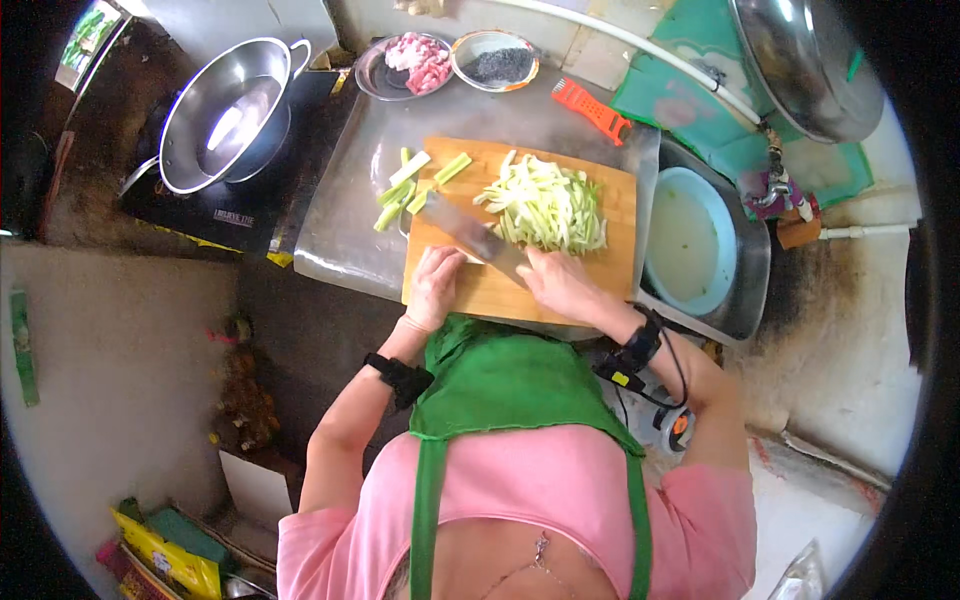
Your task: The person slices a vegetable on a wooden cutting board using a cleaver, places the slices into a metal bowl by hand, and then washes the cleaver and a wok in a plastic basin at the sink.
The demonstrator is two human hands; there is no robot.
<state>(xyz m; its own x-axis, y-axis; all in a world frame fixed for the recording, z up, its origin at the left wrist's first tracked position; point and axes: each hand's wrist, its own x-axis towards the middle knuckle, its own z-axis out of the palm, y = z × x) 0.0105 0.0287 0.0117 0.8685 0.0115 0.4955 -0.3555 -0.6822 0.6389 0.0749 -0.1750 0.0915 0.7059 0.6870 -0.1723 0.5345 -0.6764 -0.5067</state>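
My right hand [559, 281] grips the handle of a kitchen knife [476, 236], whose broad blade lies slantwise over the wooden cutting board [495, 296] and looks slightly blurred. Beside the blade, my left hand [436, 281] presses its bent fingers on a pale piece of vegetable [471, 259], mostly hidden by the fingers and knife. A heap of thin, pale green vegetable strips [547, 202] covers the board's right part. Several uncut green stalk pieces [401, 191] lie across the board's upper left edge and on the metal counter.
A steel wok [229, 120] stands on the cooktop at left. Behind the board are a bowl of raw meat [420, 64], a bowl of dark contents [499, 66] and an orange grater-peeler [591, 109]. A blue basin of cloudy water [690, 240] sits in the sink at right.
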